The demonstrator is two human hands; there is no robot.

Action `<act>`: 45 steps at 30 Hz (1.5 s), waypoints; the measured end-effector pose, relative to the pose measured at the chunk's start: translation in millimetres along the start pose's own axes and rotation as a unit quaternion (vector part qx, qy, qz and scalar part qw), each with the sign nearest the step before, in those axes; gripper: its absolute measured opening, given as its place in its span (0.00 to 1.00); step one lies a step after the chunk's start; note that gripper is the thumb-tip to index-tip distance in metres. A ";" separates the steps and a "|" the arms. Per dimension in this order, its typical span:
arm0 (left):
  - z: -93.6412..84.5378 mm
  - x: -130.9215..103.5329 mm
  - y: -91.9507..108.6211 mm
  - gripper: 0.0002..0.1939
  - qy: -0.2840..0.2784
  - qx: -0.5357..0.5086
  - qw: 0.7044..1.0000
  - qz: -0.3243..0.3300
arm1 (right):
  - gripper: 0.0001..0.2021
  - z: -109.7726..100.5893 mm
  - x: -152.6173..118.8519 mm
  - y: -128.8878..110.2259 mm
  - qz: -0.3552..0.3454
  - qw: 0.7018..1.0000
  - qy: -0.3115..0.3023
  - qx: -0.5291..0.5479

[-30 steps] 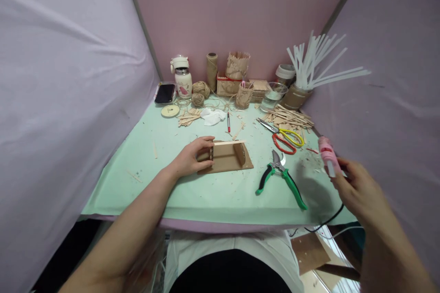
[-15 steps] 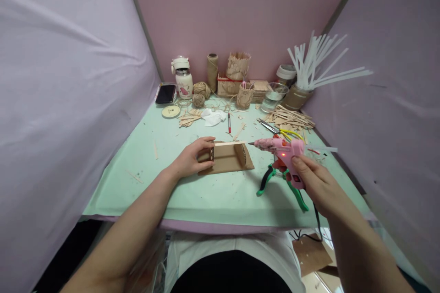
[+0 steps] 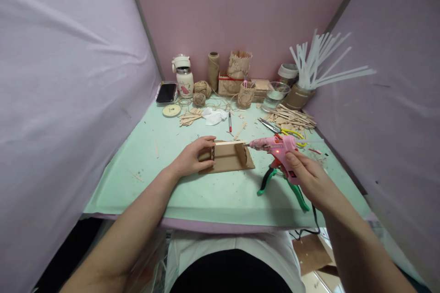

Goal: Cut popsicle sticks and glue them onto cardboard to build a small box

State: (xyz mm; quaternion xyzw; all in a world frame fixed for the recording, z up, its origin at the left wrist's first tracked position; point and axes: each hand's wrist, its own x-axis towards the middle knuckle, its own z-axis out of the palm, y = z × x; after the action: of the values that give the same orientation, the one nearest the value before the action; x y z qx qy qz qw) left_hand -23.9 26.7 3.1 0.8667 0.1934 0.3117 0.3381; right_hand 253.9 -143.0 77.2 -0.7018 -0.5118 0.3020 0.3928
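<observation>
My left hand (image 3: 197, 158) grips the left upright of a small cardboard frame (image 3: 228, 163) that rests on the green table. A pale wooden stick (image 3: 229, 143) spans the top of that frame, from my left fingers to its right upright. In my right hand (image 3: 305, 171) is a pink glue gun (image 3: 280, 147) with its red light lit. Its nozzle is close by the stick's right end; whether they touch I cannot tell. Beneath the gun lie green-handled pliers (image 3: 266, 179), their jaws partly hidden.
Yellow-handled scissors (image 3: 271, 126), a pile of wooden sticks (image 3: 292, 118) and a red pen (image 3: 230, 122) lie behind the frame. Along the back stand a bottle (image 3: 184, 83), twine balls (image 3: 202, 89), a water bowl (image 3: 275, 96) and a jar of glue sticks (image 3: 298, 96).
My right hand has brought the glue gun a little to the left, its nozzle closer to the stick's right end. My left hand keeps its grip on the cardboard frame.
</observation>
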 end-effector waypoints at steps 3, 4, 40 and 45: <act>-0.3 -0.3 -0.4 0.23 0.001 0.009 1.000 0.000 | 0.25 0.3 1.2 0.0 -0.007 1.000 0.006 -0.009; -0.4 -0.4 -0.4 0.23 0.001 0.012 1.000 -0.001 | 0.25 0.3 1.5 0.2 -0.007 1.000 0.007 -0.012; -0.4 -0.3 1.4 0.23 -0.001 0.008 1.000 -0.008 | 0.23 1.1 3.9 0.6 -0.004 0.999 0.004 -0.034; -0.2 0.0 2.4 0.23 0.000 0.010 1.000 -0.010 | 0.23 1.3 4.0 -1.5 -0.005 0.999 0.007 -0.035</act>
State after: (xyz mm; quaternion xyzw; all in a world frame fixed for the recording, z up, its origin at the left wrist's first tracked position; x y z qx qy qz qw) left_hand -23.7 25.2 5.0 0.8682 0.2051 0.3064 0.3320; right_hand 253.3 -138.7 77.8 -0.7148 -0.5228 0.2772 0.3727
